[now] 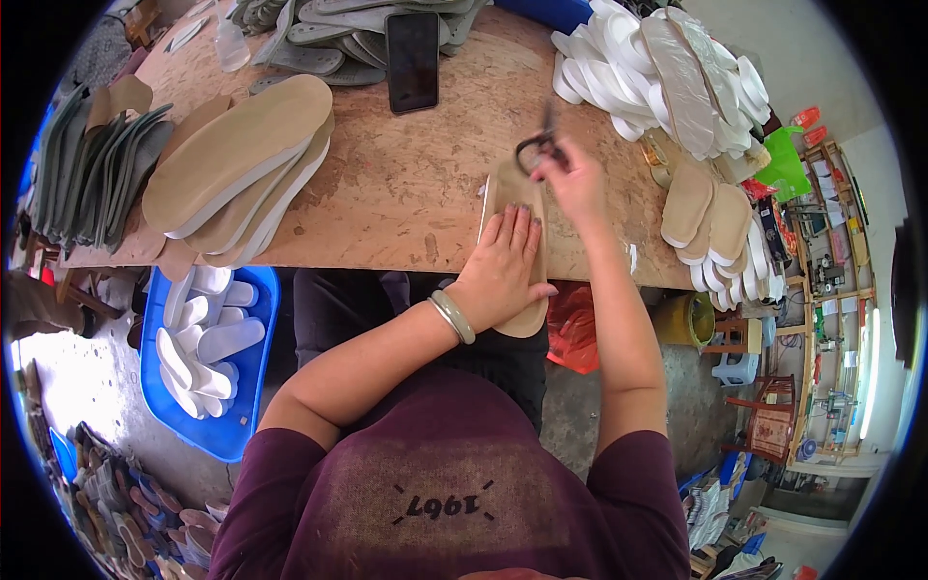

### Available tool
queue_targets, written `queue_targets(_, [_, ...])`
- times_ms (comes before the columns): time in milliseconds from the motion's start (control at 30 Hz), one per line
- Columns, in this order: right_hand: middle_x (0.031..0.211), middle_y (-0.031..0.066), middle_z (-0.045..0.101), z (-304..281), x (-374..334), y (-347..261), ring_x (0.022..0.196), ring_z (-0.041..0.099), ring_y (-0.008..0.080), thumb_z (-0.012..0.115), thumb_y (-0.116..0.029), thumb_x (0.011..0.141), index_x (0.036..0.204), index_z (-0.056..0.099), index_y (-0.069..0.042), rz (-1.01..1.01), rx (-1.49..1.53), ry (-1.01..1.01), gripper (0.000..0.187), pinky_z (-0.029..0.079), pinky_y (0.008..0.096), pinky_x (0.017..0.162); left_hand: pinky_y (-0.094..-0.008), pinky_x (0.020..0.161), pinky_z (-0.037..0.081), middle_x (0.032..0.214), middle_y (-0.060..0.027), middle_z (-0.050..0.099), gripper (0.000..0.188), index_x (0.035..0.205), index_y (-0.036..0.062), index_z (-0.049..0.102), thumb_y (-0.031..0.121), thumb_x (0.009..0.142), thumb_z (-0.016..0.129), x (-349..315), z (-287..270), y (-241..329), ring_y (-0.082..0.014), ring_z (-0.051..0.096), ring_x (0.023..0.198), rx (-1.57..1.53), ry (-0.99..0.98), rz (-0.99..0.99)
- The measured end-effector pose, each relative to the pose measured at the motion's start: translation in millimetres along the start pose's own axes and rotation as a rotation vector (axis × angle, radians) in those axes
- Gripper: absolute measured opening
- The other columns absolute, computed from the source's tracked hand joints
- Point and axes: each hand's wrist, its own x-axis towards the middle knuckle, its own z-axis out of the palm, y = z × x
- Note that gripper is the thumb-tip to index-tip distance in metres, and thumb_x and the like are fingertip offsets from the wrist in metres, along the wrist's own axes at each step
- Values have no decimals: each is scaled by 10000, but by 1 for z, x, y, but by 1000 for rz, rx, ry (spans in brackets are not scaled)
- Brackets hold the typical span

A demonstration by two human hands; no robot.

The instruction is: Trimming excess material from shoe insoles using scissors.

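A tan shoe sole [523, 321] lies lengthwise at the table's front edge, its near end jutting out past the edge. My left hand [501, 256] rests flat on top of it, fingers stretched forward and the thumb out over its right side. Just right of the sole's far end, my right hand [576, 184] is closed around the dark handles of a pair of scissors [529, 153]. The blades point away from me and look blurred.
On the wooden table [387, 203], tan soles with white sides [237, 155] are stacked at left, beside grey soles [101, 179]. A phone [413, 63] lies at the back. White sole pieces [619, 72] pile up at far right. Below stands a blue bin [215, 440] of white pieces.
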Motion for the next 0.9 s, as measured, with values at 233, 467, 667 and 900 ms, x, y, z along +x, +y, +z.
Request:
queue_targets(233, [781, 106, 679, 22, 5, -5, 698, 661, 117, 657, -54, 855, 1093, 621, 7, -271, -263, 79, 249, 515, 267, 620, -464, 1132, 215, 1412, -273, 408, 869, 1360, -101, 410, 634, 896, 395, 2, -1, 1, -381, 338, 1355, 42, 4, 19])
queue_targets(467, [807, 63, 644, 9, 14, 14, 637, 617, 115, 582, 16, 891, 1003, 546, -12, -1, 486, 449, 120, 473, 239, 550, -462, 1118, 242, 1390, -268, 426, 882, 1349, -112, 411, 633, 877, 449, 4, -3, 7, -383, 359, 1335, 17, 35, -48])
queue_targets(667, [823, 59, 619, 2, -25, -32, 680, 653, 133, 550, 51, 879, 1190, 521, 15, 53, 330, 217, 315, 521, 255, 606, -457, 1090, 292, 1398, -278, 397, 898, 1303, -137, 430, 629, 843, 521, 11, -15, 15, -383, 399, 1302, 41, -76, -216])
queue_targets(900, [821, 122, 685, 36, -40, -35, 675, 687, 189, 606, -5, 860, 1260, 527, -40, 100, -241, 86, 410, 531, 310, 575, -435, 1110, 266, 1413, -275, 397, 1009, 1327, -86, 438, 621, 658, 704, -30, -33, -16, -390, 352, 1346, -4, -148, 269])
